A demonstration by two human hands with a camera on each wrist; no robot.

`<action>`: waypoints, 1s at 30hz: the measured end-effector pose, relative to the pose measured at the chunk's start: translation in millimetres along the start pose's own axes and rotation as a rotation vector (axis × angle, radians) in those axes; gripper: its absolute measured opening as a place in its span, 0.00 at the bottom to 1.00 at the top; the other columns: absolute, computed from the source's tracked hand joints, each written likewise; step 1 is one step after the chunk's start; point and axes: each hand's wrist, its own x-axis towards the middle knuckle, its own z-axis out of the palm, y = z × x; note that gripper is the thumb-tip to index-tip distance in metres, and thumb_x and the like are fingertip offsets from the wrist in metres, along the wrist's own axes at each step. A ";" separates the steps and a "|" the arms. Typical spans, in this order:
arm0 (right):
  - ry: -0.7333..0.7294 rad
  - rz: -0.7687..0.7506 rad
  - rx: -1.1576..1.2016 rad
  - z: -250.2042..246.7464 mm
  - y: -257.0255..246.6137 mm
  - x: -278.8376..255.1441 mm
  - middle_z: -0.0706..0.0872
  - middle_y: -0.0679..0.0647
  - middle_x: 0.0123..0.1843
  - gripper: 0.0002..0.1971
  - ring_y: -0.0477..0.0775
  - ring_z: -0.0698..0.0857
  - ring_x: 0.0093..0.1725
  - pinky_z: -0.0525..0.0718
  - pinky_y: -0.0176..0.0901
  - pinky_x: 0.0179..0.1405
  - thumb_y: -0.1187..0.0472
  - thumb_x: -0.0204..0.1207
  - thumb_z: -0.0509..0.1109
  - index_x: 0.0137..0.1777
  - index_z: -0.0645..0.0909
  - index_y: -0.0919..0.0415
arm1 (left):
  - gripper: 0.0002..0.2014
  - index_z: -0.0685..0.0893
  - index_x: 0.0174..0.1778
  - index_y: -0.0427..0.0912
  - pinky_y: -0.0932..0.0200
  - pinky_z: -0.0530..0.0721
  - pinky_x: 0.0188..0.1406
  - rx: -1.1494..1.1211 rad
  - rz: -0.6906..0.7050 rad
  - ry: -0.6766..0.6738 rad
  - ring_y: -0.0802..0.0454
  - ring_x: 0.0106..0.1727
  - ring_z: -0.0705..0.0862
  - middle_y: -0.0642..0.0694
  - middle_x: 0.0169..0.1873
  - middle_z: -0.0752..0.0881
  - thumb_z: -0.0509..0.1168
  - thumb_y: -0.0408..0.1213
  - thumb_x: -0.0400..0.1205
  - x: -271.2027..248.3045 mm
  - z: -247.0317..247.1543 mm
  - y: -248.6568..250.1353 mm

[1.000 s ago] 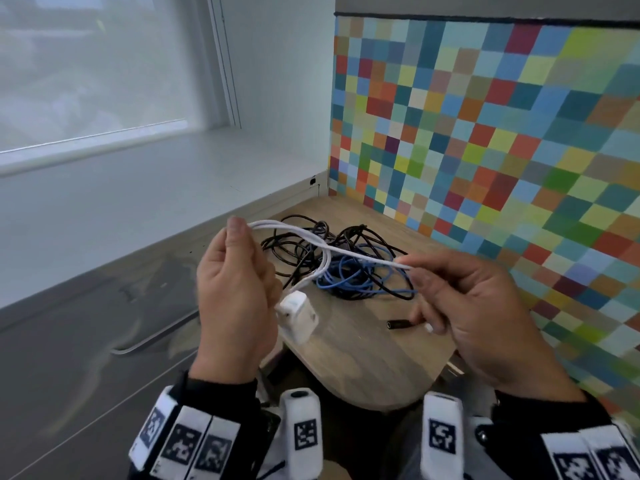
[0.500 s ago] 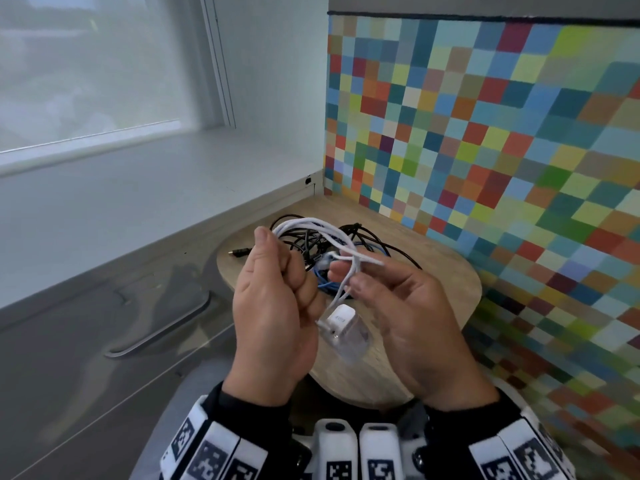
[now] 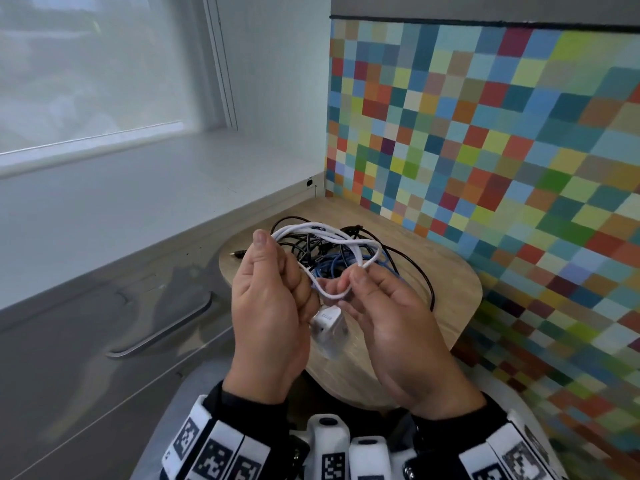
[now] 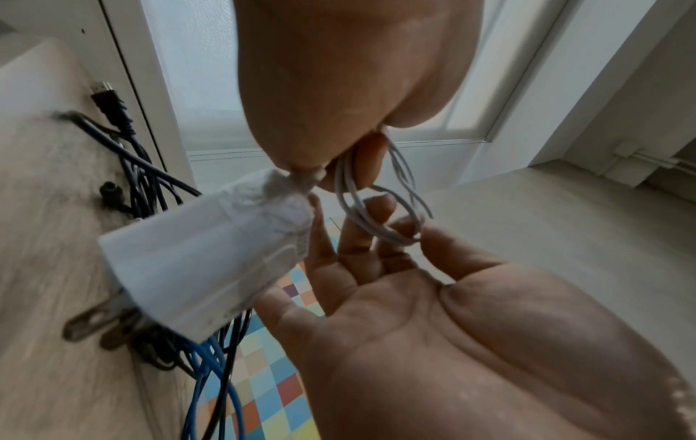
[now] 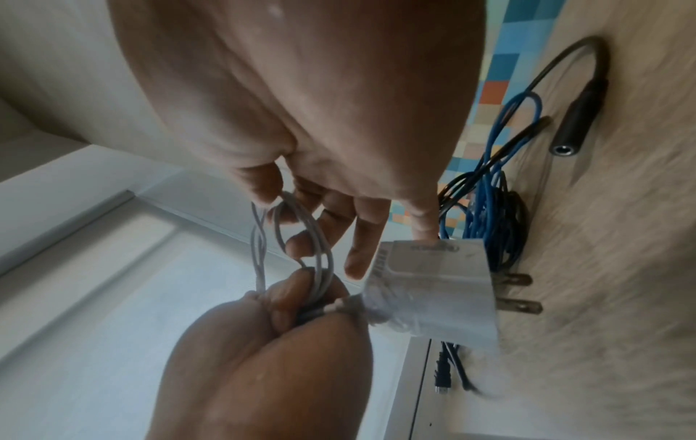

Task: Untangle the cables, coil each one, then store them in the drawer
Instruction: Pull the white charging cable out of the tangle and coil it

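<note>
The left hand [image 3: 270, 306] has its fingers curled tight around loops of white cable [image 3: 325, 233], whose plug block [image 3: 327, 322] dangles below the fist. The right hand [image 3: 391, 327] pinches one loop between thumb and fingertips, its other fingers loosely spread. Beyond both hands, black and blue cables [image 3: 349, 263] lie tangled on the wooden worktop [image 3: 446, 271], with the grey drawer [image 3: 104, 327] to the left.

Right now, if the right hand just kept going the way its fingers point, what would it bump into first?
Most likely the left hand: the right hand points its fingers toward it, pinching a loop of the white cable between them. The white charger plug hangs nearby; depth is unclear.
</note>
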 end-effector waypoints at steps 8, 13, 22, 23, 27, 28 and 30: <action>0.003 -0.093 -0.299 1.4 -3.2 0.7 0.85 0.56 0.40 0.17 0.60 0.89 0.54 0.89 0.44 0.56 0.71 0.81 0.75 0.36 0.73 0.58 | 0.22 0.67 0.30 0.44 0.57 0.67 0.22 0.088 0.092 -0.085 0.52 0.22 0.61 0.49 0.23 0.63 0.58 0.52 0.86 5.1 -6.6 -0.2; 0.115 -0.134 -0.462 -13.3 -1.4 7.4 0.90 0.51 0.49 0.09 0.53 0.90 0.52 0.91 0.59 0.57 0.65 0.84 0.72 0.46 0.85 0.49 | 0.21 0.72 0.31 0.45 0.43 0.78 0.37 0.231 0.153 -0.222 0.49 0.25 0.69 0.49 0.26 0.67 0.57 0.51 0.89 5.6 -16.1 -1.7; 0.066 -0.038 -0.473 -24.3 -9.9 4.5 0.89 0.57 0.38 0.19 0.52 0.90 0.38 0.94 0.57 0.51 0.67 0.85 0.71 0.68 0.86 0.41 | 0.20 0.74 0.34 0.42 0.46 0.79 0.33 0.321 0.207 -0.245 0.48 0.25 0.73 0.47 0.26 0.69 0.58 0.51 0.88 5.7 -17.5 -3.1; 0.046 -0.030 -0.459 -26.6 -10.6 4.7 0.90 0.57 0.37 0.20 0.54 0.91 0.39 0.94 0.57 0.53 0.68 0.85 0.71 0.69 0.85 0.43 | 0.21 0.75 0.35 0.41 0.50 0.81 0.32 0.340 0.212 -0.252 0.46 0.25 0.75 0.47 0.26 0.70 0.58 0.52 0.88 6.5 -18.9 -2.0; 0.073 -0.022 -0.347 -31.4 -12.2 6.5 0.91 0.55 0.36 0.23 0.59 0.95 0.43 0.93 0.52 0.49 0.72 0.82 0.72 0.73 0.84 0.51 | 0.20 0.78 0.40 0.36 0.52 0.85 0.36 0.393 0.208 -0.270 0.40 0.29 0.83 0.46 0.26 0.74 0.58 0.49 0.89 10.7 -22.1 0.1; 0.104 -0.027 -0.311 -31.7 -12.2 6.6 0.91 0.55 0.38 0.22 0.60 0.95 0.43 0.93 0.51 0.48 0.74 0.82 0.71 0.71 0.85 0.52 | 0.18 0.80 0.42 0.37 0.51 0.86 0.40 0.411 0.201 -0.277 0.40 0.31 0.84 0.46 0.27 0.76 0.58 0.47 0.90 11.5 -22.8 0.3; 0.178 -0.049 -0.237 -32.6 -10.6 6.5 0.92 0.57 0.47 0.21 0.59 0.95 0.46 0.93 0.50 0.45 0.76 0.82 0.70 0.66 0.86 0.52 | 0.16 0.83 0.44 0.39 0.53 0.85 0.47 0.475 0.188 -0.293 0.43 0.37 0.84 0.46 0.28 0.80 0.57 0.41 0.92 11.1 -23.6 2.1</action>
